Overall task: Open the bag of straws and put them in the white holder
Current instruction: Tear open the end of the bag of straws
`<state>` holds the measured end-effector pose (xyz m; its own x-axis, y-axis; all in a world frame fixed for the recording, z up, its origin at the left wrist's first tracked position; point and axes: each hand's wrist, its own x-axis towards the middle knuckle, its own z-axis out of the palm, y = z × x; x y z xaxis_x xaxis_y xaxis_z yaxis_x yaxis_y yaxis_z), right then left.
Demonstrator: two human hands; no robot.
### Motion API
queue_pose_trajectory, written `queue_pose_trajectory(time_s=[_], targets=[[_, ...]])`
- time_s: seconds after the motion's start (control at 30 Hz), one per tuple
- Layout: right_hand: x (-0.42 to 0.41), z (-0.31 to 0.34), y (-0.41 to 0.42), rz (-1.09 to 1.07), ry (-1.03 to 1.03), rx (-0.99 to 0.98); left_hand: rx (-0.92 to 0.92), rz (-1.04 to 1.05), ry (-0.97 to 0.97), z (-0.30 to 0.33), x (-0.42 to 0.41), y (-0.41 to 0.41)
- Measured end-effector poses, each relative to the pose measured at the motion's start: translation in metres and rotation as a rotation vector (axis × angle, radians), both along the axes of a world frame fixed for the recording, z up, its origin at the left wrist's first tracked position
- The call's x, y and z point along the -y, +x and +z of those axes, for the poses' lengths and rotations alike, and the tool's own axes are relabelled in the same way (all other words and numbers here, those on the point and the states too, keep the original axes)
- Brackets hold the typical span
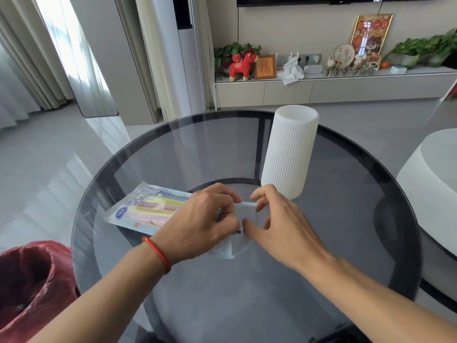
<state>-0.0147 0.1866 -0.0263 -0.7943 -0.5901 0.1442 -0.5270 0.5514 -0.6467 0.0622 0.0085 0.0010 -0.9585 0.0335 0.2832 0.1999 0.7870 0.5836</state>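
A flat clear bag of pastel straws point(150, 209) lies on the round dark glass table point(346, 231), its printed end pointing left. My left hand point(205, 221) presses down on the bag's right part and pinches its top end. My right hand point(279, 219) pinches the same clear end of the bag from the other side, thumb and forefinger closed on the plastic. Both hands cover the bag's opening, so I cannot tell whether it is torn. The white ribbed holder point(288, 152) stands upright just behind my right hand, its top open.
A bin lined with a red bag point(32, 280) sits at the table's lower left. A white round stool or table point(430, 184) stands to the right. A low cabinet with ornaments and plants point(321, 87) runs along the far wall.
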Motion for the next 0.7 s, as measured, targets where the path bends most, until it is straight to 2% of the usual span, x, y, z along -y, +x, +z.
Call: queue_pose_trajectory(time_s=[0.13, 0.17, 0.23, 0.33, 0.47, 0.6, 0.7], targets=[[0.005, -0.002, -0.002, 0.095, -0.165, -0.420, -0.019, -0.071, 0.018, 0.003, 0.000, 0.000], [0.006, -0.003, -0.005, 0.092, -0.181, -0.481, 0.013, -0.098, 0.019, 0.004, 0.003, 0.002], [0.007, -0.005, -0.009, 0.060, -0.240, -0.483, 0.170, -0.126, -0.041, 0.005, 0.014, 0.006], [0.005, -0.005, -0.013, 0.000, -0.346, -0.390, 0.306, -0.095, -0.292, 0.001, 0.028, 0.008], [0.002, -0.002, -0.019, -0.074, -0.407, -0.251, 0.183, 0.050, -0.188, -0.007, 0.043, 0.002], [-0.001, 0.005, -0.014, 0.121, -0.420, 0.249, 0.215, 0.090, -0.162, -0.008, 0.056, 0.003], [0.003, -0.001, -0.007, 0.253, -0.299, 0.446, 0.207, 0.032, -0.145, -0.008, 0.050, 0.003]])
